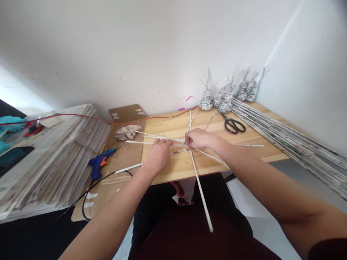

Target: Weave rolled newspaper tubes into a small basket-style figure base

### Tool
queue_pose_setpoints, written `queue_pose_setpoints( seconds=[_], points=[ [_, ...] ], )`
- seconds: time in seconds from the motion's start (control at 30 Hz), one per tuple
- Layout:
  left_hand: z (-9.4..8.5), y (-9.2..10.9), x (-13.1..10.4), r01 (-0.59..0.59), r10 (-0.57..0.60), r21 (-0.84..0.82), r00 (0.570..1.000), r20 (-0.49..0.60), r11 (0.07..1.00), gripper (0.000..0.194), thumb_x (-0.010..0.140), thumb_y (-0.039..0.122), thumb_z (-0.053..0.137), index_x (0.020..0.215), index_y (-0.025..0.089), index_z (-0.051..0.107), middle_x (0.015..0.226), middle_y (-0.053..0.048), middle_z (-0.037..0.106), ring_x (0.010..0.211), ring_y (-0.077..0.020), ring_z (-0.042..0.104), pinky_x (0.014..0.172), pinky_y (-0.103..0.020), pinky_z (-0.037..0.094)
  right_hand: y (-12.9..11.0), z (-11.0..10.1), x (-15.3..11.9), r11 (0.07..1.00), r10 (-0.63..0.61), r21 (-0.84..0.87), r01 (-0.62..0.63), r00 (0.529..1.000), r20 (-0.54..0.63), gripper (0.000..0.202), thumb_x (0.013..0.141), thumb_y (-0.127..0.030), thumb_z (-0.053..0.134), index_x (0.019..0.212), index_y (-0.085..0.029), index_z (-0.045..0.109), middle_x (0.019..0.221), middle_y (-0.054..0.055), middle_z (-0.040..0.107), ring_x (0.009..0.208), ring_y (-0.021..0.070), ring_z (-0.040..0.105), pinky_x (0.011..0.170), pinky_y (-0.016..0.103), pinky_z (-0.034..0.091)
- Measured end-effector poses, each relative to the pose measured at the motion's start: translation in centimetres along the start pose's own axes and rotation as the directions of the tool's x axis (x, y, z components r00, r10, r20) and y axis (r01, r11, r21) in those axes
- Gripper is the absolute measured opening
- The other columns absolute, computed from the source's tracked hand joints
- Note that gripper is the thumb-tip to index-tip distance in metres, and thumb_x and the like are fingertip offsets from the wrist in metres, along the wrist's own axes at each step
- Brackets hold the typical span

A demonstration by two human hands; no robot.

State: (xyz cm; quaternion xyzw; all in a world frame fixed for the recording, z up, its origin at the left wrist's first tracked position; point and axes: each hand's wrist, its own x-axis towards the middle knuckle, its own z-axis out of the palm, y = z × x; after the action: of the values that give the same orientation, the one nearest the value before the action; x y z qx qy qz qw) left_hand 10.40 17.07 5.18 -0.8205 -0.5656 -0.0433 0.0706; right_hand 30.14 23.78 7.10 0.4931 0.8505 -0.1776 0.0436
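Broadly, one wooden counter (162,126) lies before the person, with one tall stack of folded paper (65,162) at its left and one bundle of rolled paper sticks (271,128) reaching off its right edge; the sticks lie too close together to count. Brown cardboard (108,198) lies between the stack and the bare wood. Around ten ends of loose paper sticks (201,189) fan out from one crossing near the middle of the counter, one of them running past the front edge towards the lap. Two hands work there: the right hand (199,139) has its fingers pinching the sticks at the crossing, while the left hand (158,153) lies curled over those pointing left, and whether its fingers grip any I cannot tell. About six woven paper figures (206,103), partly overlapping, stand along the back wall. One blue glue gun (97,164) lies on the cardboard, one pair of black scissors (227,119) near the bundle, and one crumpled cloth (127,132) beyond the left hand.
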Motion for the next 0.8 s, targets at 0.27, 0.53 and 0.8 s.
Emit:
queue_pose_setpoints(
  seconds=[0.27, 0.53, 0.8],
  points=[
    [0.8, 2.2, 0.7, -0.024, 0.023, 0.012, 0.999, 0.045, 1.000, 0.021, 0.093, 0.018, 0.043, 0.101, 0.017, 0.063, 0.100, -0.010, 0.063, 0.097, -0.0241, 0.057, 0.076, -0.032, 0.049, -0.4, 0.7, -0.5, 1.000, 0.005, -0.023, -0.007, 0.997, -0.072, 0.020, 0.075, -0.033, 0.073, 0.089, -0.020, 0.070, 0.088, 0.005, 0.072, 0.084, 0.0185, 0.063, 0.061, 0.024, 0.036],
    [0.1, 3.0, 2.5, -0.016, 0.017, -0.020, 0.998, 0.061, 1.000, 0.022, 0.091, 0.035, 0.055, 0.097, 0.019, 0.068, 0.094, -0.009, 0.065, 0.098, -0.0267, 0.059, 0.078, -0.035, 0.050, -1.2, 0.1, 0.1, 0.994, 0.023, -0.103, -0.026, 0.999, -0.030, 0.022, 0.076, -0.032, 0.071, 0.092, -0.018, 0.073, 0.091, 0.009, 0.074, 0.086, 0.0215, 0.065, 0.061, 0.026, 0.035],
    [-0.9, 3.8, 2.8, -0.057, 0.054, 0.032, 0.993, 0.101, 0.998, 0.025, 0.092, 0.017, 0.046, 0.094, 0.015, 0.070, 0.091, -0.013, 0.069, 0.098, -0.0275, 0.062, 0.087, -0.042, 0.045, -0.8, 0.3, -0.3, 0.996, 0.003, -0.085, -0.007, 0.999, -0.047, 0.022, 0.079, -0.030, 0.064, 0.095, -0.018, 0.074, 0.092, 0.009, 0.074, 0.084, 0.0212, 0.065, 0.062, 0.026, 0.037]
  ],
)
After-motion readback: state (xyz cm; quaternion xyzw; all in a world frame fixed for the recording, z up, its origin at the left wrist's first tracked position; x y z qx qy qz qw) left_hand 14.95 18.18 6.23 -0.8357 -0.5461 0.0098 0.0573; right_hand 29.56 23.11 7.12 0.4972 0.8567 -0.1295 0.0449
